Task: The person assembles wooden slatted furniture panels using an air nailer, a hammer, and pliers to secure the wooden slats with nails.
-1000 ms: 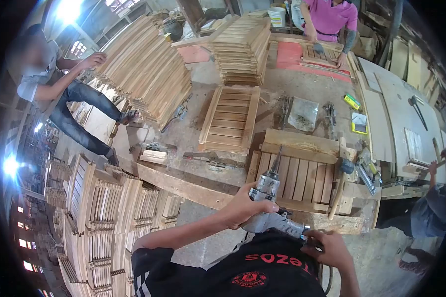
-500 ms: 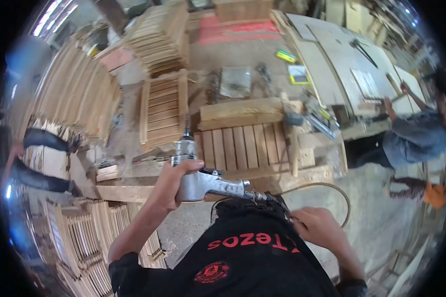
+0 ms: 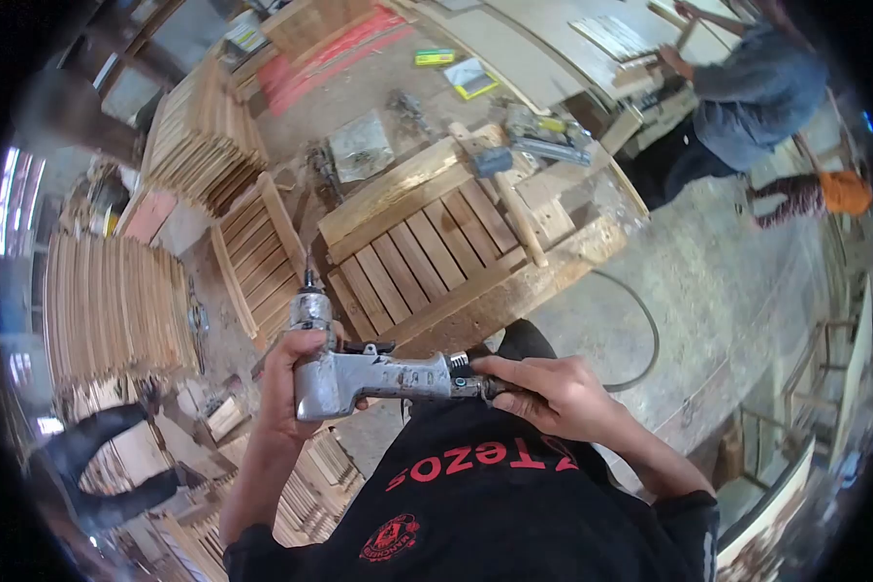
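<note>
A silver pneumatic drill (image 3: 378, 376) with a thin bit pointing away from the body lies across the front of the black shirt. My left hand (image 3: 296, 378) is wrapped round the drill's body, just behind the chuck. My right hand (image 3: 543, 390) has its fingers closed on the hose fitting (image 3: 475, 386) at the end of the drill's handle. Beyond the drill, a slatted wooden panel (image 3: 422, 257) lies on the workbench (image 3: 563, 267), with a thick wooden bar (image 3: 393, 199) along its far side.
A hammer (image 3: 509, 213) and metal tools lie at the bench's right end. Slatted panels are stacked (image 3: 199, 136) at the far left, others (image 3: 116, 310) nearer. A person (image 3: 757, 92) works at the upper right. Another person's legs (image 3: 107, 456) show at left. A hose (image 3: 650, 320) loops at right.
The view has turned, so the bench now appears slanted. My right hand has moved left and now grips the fitting at the drill's handle end. My left hand still holds the drill.
</note>
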### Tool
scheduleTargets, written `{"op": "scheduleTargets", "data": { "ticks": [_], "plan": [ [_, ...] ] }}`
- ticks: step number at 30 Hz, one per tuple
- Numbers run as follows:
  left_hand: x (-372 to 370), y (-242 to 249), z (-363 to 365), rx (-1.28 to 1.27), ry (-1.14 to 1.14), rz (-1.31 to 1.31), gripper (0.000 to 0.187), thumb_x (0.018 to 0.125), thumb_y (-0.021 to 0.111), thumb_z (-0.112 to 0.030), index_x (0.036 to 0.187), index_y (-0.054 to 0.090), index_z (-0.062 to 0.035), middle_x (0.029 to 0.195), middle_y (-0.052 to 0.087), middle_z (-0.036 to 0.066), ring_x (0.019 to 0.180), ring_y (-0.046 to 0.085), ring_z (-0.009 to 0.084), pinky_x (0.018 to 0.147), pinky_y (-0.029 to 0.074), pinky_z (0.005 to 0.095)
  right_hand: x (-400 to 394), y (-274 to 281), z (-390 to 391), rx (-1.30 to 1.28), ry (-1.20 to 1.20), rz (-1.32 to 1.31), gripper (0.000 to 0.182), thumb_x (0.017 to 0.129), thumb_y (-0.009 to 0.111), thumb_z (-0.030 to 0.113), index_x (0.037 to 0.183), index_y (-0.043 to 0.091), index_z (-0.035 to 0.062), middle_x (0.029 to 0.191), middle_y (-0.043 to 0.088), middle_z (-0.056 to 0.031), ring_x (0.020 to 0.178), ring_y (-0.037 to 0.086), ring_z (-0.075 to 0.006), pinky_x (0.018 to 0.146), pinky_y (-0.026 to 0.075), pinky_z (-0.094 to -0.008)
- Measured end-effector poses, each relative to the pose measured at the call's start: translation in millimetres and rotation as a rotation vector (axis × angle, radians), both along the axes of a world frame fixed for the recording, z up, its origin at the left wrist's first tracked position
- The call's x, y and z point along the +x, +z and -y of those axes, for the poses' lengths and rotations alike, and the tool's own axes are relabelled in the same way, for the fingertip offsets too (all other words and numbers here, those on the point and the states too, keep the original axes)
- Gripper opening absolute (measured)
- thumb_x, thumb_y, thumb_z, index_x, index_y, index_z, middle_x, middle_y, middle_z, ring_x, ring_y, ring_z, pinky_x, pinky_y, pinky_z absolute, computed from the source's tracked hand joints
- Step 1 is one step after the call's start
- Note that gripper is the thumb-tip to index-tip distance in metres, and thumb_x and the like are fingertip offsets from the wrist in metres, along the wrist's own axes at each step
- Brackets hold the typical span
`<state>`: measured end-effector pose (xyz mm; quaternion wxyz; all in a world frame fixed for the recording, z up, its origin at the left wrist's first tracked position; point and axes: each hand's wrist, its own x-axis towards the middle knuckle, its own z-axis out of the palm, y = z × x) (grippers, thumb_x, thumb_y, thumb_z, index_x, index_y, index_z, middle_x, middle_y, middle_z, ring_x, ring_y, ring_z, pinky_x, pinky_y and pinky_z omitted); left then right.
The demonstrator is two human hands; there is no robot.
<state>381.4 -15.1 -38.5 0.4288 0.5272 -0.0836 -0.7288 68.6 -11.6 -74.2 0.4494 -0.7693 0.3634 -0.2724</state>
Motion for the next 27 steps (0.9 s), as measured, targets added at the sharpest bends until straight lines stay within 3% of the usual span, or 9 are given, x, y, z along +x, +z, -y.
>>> {"op": "scheduleTargets", "data": {
  "ticks": [2,5,11,17,27],
  "plan": [
    [-5.3,10.8,1.4,-0.006,-0.023,-0.003,0.037,0.079,0.059,-0.028,0.105,0.053,-0.0031,0.086,0.059,0.012,0.073,0.067,0.033,0.05,0.056,0.0505,1.2,-7.8,-12.3,-0.126,-0.101,0.096,0.042,0.084,0.07,0.027,0.121,0.062,0.0112,0.064,0.06,-0.006,0.052,0.059,-0.0245,0.047,0.045,-0.036],
    [-9.7,20.8,2.5,-0.052,-0.091,0.013,0.037,0.079,0.058,-0.027,0.107,0.053,-0.0035,0.085,0.059,0.013,0.071,0.067,0.0323,0.049,0.057,0.0488,-5.0,10.7,-14.8,-0.153,-0.006,-0.076,0.038,0.082,0.073,0.026,0.115,0.064,0.0101,0.059,0.058,-0.0045,0.046,0.057,-0.0217,0.042,0.042,-0.0352],
    [-11.2,31.7,5.8,-0.053,-0.102,0.048,0.037,0.079,0.058,-0.027,0.107,0.054,-0.003,0.084,0.059,0.013,0.07,0.067,0.0315,0.049,0.057,0.0473,-0.9,17.3,-8.6,0.017,0.065,0.0,0.027,0.085,0.071,0.024,0.105,0.062,0.0071,0.057,0.056,-0.0052,0.043,0.054,-0.0215,0.04,0.04,-0.0331],
    [-2.6,27.0,7.4,-0.048,-0.082,0.022,0.036,0.08,0.057,-0.028,0.105,0.054,-0.0027,0.085,0.062,0.015,0.07,0.067,0.0314,0.049,0.057,0.0475,6.1,19.0,-0.1,0.08,0.113,0.062,0.026,0.089,0.067,0.023,0.105,0.058,0.0048,0.058,0.057,-0.0086,0.045,0.056,-0.0236,0.043,0.042,-0.0346],
    [21.9,-57.7,21.5,0.15,-0.089,-0.167,0.035,0.083,0.057,-0.032,0.099,0.059,-0.0014,0.09,0.066,0.015,0.077,0.069,0.0314,0.049,0.058,0.0486,18.0,-1.4,16.4,0.391,0.072,-0.01,0.023,0.092,0.06,0.023,0.096,0.062,0.0002,0.061,0.057,-0.0137,0.049,0.056,-0.0261,0.049,0.043,-0.0345]
  ]
}}
